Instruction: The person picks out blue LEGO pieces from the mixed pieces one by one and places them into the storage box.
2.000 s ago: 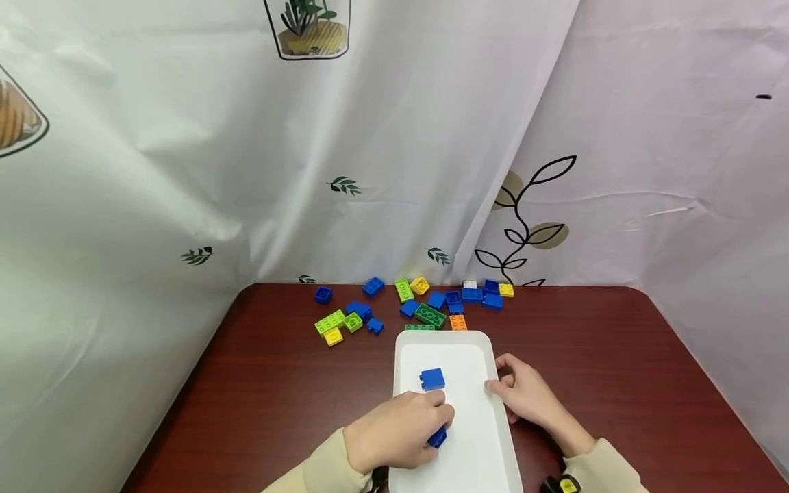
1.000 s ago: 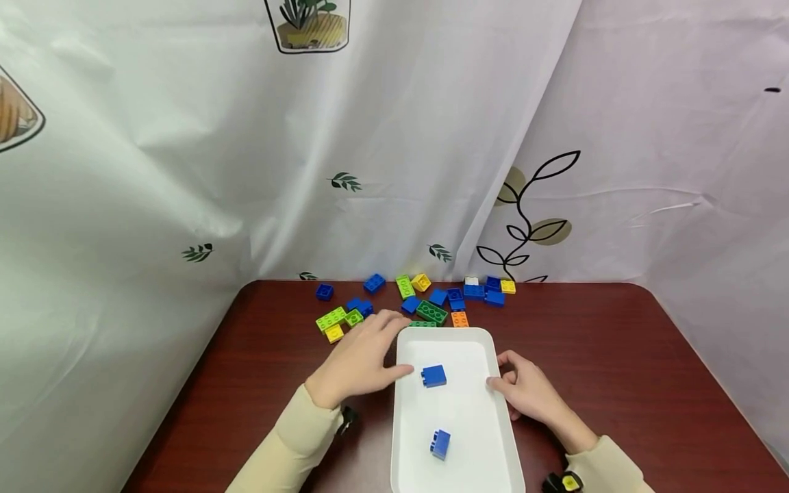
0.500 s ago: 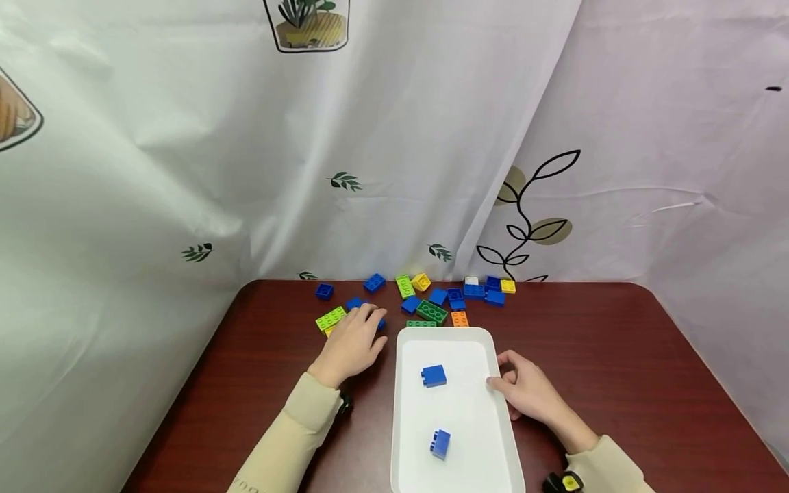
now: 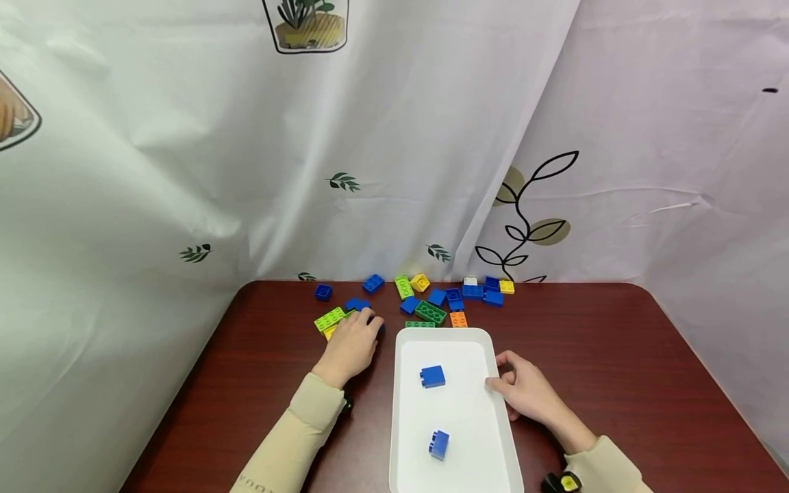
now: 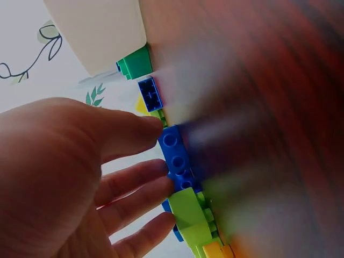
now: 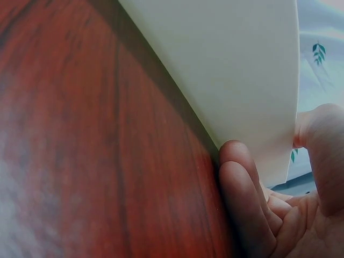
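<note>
My left hand (image 4: 350,344) reaches over the left cluster of bricks at the far side of the table. In the left wrist view its thumb (image 5: 145,131) and fingertips are right at a blue brick (image 5: 174,148), the fingers fairly straight and spread. A lime brick (image 5: 189,215) lies beside those fingertips. My right hand (image 4: 524,390) grips the right rim of a white tray (image 4: 456,424), thumb on the edge and fingers (image 6: 242,199) curled against the outer wall. Two blue bricks lie apart in the tray, one farther back (image 4: 433,376) and one nearer (image 4: 439,445).
Behind the tray lie several loose bricks: a dark green one (image 4: 430,313), an orange one (image 4: 458,320), a yellow one (image 4: 420,283) and blue ones (image 4: 473,292). A lime brick (image 4: 329,320) is at the left. A white patterned curtain (image 4: 370,137) hangs behind the table (image 4: 616,370).
My left hand has left the nearer blue brick in the tray, moved out over the tray's left rim and reached the left brick cluster, thumb now nearer its fingers. The right hand keeps its hold.
</note>
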`<move>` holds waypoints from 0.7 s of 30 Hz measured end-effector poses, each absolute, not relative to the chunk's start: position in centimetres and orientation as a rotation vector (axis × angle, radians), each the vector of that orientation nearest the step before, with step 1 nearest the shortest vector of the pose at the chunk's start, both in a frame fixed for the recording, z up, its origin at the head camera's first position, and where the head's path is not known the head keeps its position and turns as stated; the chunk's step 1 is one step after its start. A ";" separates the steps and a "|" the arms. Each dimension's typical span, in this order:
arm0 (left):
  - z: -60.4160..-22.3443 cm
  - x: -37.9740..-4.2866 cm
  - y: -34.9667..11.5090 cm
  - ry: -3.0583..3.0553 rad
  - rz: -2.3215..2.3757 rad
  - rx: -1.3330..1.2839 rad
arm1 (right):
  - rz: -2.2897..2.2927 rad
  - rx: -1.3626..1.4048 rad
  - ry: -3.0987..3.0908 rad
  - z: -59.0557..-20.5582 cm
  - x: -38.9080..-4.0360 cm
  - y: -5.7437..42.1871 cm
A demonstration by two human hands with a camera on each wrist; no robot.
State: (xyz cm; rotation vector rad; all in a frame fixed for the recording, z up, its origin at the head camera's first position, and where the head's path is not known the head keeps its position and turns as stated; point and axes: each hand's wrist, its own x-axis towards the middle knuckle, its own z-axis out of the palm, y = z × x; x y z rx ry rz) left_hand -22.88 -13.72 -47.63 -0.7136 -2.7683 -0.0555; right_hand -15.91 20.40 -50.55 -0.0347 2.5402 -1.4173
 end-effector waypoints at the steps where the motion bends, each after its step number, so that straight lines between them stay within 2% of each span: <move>1: -47.6 -22.9 -13.7 -2.762 -0.052 -0.718 | -1.419 -0.034 2.541 -50.6 -15.9 20.4; 21: -47.6 -22.9 -13.5 -2.842 -0.119 -0.750 | -1.416 -0.036 2.550 -50.6 -15.9 20.4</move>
